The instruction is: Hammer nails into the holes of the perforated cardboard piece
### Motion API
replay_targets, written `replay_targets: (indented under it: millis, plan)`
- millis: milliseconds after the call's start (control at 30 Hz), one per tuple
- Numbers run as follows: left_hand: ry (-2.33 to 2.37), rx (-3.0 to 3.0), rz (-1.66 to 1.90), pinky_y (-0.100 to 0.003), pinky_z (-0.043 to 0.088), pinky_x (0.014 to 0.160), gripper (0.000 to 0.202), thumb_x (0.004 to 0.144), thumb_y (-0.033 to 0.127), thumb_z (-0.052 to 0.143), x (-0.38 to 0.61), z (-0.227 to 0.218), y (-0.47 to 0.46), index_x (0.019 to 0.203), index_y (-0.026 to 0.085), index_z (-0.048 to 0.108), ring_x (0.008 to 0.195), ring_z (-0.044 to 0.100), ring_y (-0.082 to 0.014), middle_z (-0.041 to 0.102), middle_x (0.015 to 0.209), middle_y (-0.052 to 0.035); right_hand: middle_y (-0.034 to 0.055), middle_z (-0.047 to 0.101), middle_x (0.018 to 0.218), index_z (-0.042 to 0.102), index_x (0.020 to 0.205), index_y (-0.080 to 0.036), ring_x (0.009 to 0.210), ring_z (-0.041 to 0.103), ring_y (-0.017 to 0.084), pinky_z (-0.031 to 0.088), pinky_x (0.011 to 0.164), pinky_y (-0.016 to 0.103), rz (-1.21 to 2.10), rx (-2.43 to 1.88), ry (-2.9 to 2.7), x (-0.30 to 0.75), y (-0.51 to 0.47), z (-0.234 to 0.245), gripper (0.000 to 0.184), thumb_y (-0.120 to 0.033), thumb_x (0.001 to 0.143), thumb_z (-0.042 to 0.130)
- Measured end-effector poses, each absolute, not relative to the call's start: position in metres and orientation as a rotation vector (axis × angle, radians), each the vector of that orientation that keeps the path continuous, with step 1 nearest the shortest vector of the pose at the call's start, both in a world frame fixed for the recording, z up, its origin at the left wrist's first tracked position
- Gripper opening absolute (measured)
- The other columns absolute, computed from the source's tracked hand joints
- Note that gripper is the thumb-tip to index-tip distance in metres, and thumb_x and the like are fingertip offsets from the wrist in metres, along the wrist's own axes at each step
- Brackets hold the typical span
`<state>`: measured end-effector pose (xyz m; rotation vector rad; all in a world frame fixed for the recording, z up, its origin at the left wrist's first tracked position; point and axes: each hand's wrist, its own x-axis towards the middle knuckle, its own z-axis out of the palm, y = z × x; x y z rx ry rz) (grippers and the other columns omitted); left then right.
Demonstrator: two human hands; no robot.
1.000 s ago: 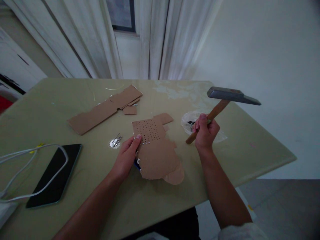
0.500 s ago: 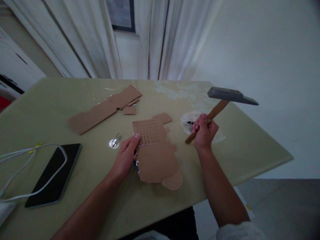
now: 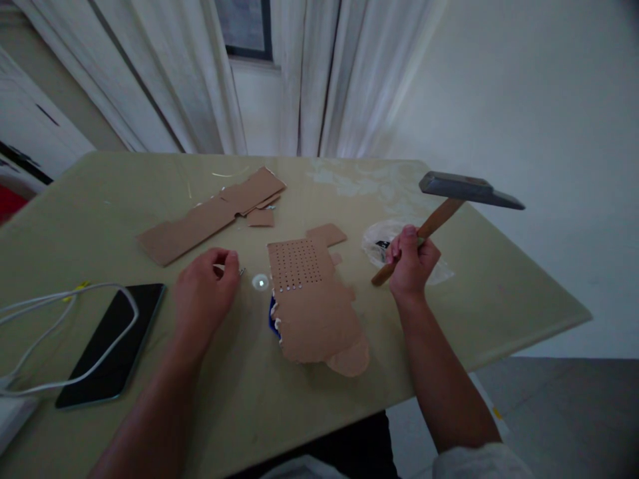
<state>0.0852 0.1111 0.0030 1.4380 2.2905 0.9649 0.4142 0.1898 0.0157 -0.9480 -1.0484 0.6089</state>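
Note:
My right hand (image 3: 414,263) is wrapped round the wooden handle of a hammer (image 3: 439,216). The dark metal head is raised above the table's right part. My left hand (image 3: 212,286) has its fingers curled and thumb and forefinger close together, low over the table left of the cardboard. Thin metal nails (image 3: 242,271) peek out beside its thumb; the fingers hide the rest of them. Between the hands lies a brown cardboard piece (image 3: 314,319) with a grid of small holes, a few pale dots along its lowest row. A blue object (image 3: 273,318) shows under its left edge.
Cardboard strips (image 3: 210,219) lie at the back left, and a small scrap (image 3: 327,233) lies behind the punched piece. A clear plastic bag (image 3: 374,236) is beyond my right hand. At left are a dark tablet (image 3: 112,346) and a white cable (image 3: 132,309).
My left hand has let go of the cardboard's left edge and moved left to the nails. My right hand still holds the hammer up, nearly unmoved. The bright round spot appears farther right.

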Motion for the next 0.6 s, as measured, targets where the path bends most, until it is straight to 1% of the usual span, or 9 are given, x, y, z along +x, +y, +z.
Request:
replay_targets:
  millis: [100, 167, 300, 400, 500, 600]
  plan:
    - [2.471, 1.666, 0.59, -0.051, 0.053, 0.087, 0.038, 0.101, 0.053, 0.054, 0.067, 0.002, 0.11, 0.1, 0.022, 0.076, 0.102, 0.071, -0.0414, 0.077, 0.108, -0.019, -0.0098, 0.041, 0.05, 0.044, 0.061, -0.025, 0.039, 0.04, 0.007, 0.028, 0.038, 0.023, 0.619, -0.944, -1.05, 0.415, 0.19, 0.015, 0.064, -0.065, 0.09, 0.083]
    - [2.471, 1.712, 0.471, -0.051, 0.053, 0.086, 0.037, 0.103, 0.051, 0.053, 0.063, -0.002, 0.109, 0.1, 0.022, 0.076, 0.106, 0.07, -0.0433, 0.076, 0.112, -0.02, -0.0098, 0.04, 0.05, 0.043, 0.06, -0.025, 0.039, 0.039, 0.007, 0.028, 0.038, 0.024, 0.617, -0.955, -1.054, 0.415, 0.19, 0.016, 0.065, -0.067, 0.09, 0.083]
    - [2.475, 1.743, 0.438, -0.05, 0.054, 0.082, 0.029, 0.101, 0.045, 0.057, 0.063, -0.01, 0.109, 0.099, 0.023, 0.076, 0.102, 0.07, -0.0417, 0.076, 0.112, -0.0196, -0.0095, 0.04, 0.049, 0.043, 0.061, -0.025, 0.039, 0.038, 0.007, 0.029, 0.039, 0.024, 0.605, -0.968, -1.056, 0.414, 0.19, 0.017, 0.066, -0.07, 0.089, 0.082]
    - [2.484, 1.78, 0.445, -0.048, 0.054, 0.081, 0.027, 0.102, 0.043, 0.056, 0.06, -0.016, 0.11, 0.098, 0.024, 0.075, 0.1, 0.071, -0.0396, 0.077, 0.108, -0.0184, -0.0094, 0.04, 0.049, 0.042, 0.061, -0.025, 0.039, 0.038, 0.007, 0.029, 0.038, 0.023, 0.596, -0.972, -1.061, 0.413, 0.19, 0.017, 0.066, -0.071, 0.09, 0.08]
    - [2.464, 1.852, 0.389, -0.049, 0.055, 0.086, 0.03, 0.104, 0.041, 0.05, 0.056, -0.021, 0.11, 0.098, 0.023, 0.073, 0.102, 0.071, -0.0395, 0.077, 0.107, -0.0194, -0.0094, 0.04, 0.05, 0.042, 0.061, -0.025, 0.039, 0.039, 0.007, 0.029, 0.038, 0.024, 0.591, -0.969, -1.07, 0.414, 0.191, 0.014, 0.065, -0.069, 0.092, 0.079]
    - [2.464, 1.926, 0.295, -0.052, 0.055, 0.091, 0.032, 0.105, 0.036, 0.046, 0.057, -0.025, 0.108, 0.102, 0.02, 0.073, 0.107, 0.07, -0.0419, 0.075, 0.11, -0.0228, -0.0092, 0.041, 0.05, 0.043, 0.062, -0.025, 0.039, 0.04, 0.007, 0.03, 0.039, 0.024, 0.601, -0.96, -1.071, 0.415, 0.191, 0.013, 0.064, -0.067, 0.093, 0.079]
